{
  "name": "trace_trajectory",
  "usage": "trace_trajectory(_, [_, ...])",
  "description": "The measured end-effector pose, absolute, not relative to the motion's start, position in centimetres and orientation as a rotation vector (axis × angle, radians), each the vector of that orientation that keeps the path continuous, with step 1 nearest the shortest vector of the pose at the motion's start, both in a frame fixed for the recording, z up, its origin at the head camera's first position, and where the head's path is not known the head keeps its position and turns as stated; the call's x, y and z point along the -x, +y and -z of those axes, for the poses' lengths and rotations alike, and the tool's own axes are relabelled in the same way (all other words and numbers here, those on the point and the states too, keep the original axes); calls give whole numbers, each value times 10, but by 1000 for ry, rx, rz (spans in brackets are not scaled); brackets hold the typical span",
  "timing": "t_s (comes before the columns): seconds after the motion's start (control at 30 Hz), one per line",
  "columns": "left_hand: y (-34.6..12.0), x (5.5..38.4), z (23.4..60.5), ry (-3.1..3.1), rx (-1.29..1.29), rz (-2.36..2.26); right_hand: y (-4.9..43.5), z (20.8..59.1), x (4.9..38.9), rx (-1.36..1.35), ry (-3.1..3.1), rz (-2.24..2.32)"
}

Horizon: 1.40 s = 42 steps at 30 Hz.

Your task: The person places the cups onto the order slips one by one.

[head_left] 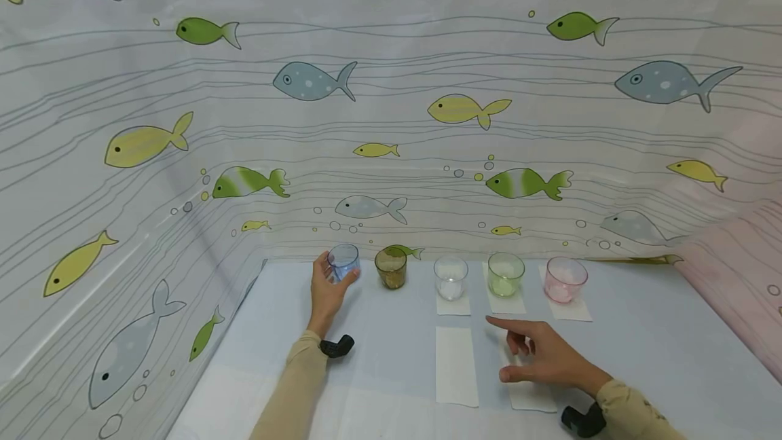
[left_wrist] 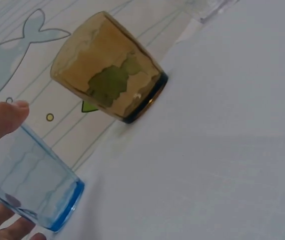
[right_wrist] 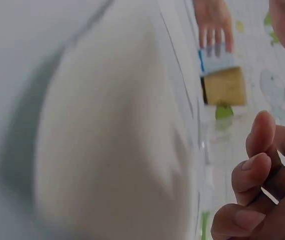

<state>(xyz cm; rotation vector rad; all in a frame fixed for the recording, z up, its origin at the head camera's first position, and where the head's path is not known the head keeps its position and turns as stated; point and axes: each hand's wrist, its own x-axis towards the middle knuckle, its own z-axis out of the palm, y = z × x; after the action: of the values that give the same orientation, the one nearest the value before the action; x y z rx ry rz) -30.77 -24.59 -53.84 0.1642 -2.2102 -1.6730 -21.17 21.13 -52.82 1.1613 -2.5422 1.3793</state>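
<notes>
At the left of the row, my left hand (head_left: 328, 294) holds a blue glass tumbler (head_left: 345, 265). Its thumb is on the near side and its fingers go round the far side, partly seen through the glass. An amber-brown tumbler (head_left: 392, 271) stands just right of it; the left wrist view shows it upright on its dark base. My right hand (head_left: 544, 355) hovers over paper strips at the front right, holding nothing. Its index finger stretches forward and the other fingers bend loosely.
Clear (head_left: 451, 280), green (head_left: 506, 277) and pink (head_left: 565, 282) glasses stand on white paper strips to the right. Another paper strip (head_left: 456, 365) lies nearer, beside one partly hidden under the right hand. A fish-patterned curtain (head_left: 415, 175) encloses the table's back and sides.
</notes>
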Motion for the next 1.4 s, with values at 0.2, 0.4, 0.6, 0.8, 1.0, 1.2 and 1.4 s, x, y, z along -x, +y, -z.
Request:
trace_trajectory(0.2, [-246, 314, 545, -2191, -203, 1715, 180, 532, 210, -1251, -2547, -1201])
trace_trajectory(0.4, [-243, 318, 546, -2164, -184, 1735, 169, 536, 212, -1181, -2681, -1069])
trace_trajectory(0.6, [-240, 322, 549, -2146, -209, 1716, 166, 540, 209, -1158, -2813, -931])
trace_trajectory(0.8, [-237, 324, 549, -2136, -239, 1694, 165, 537, 206, -1173, -2827, -833])
trace_trajectory(1.0, [-238, 323, 551, -2119, -248, 1700, 165, 537, 208, -1183, -2846, -817])
trace_trajectory(1.2, [-239, 320, 549, -2103, -203, 1774, 164, 539, 207, -1175, -2879, -805])
trace_trajectory(1.4, [-244, 317, 544, -2115, -95, 1884, 164, 537, 207, -1149, -2907, -805])
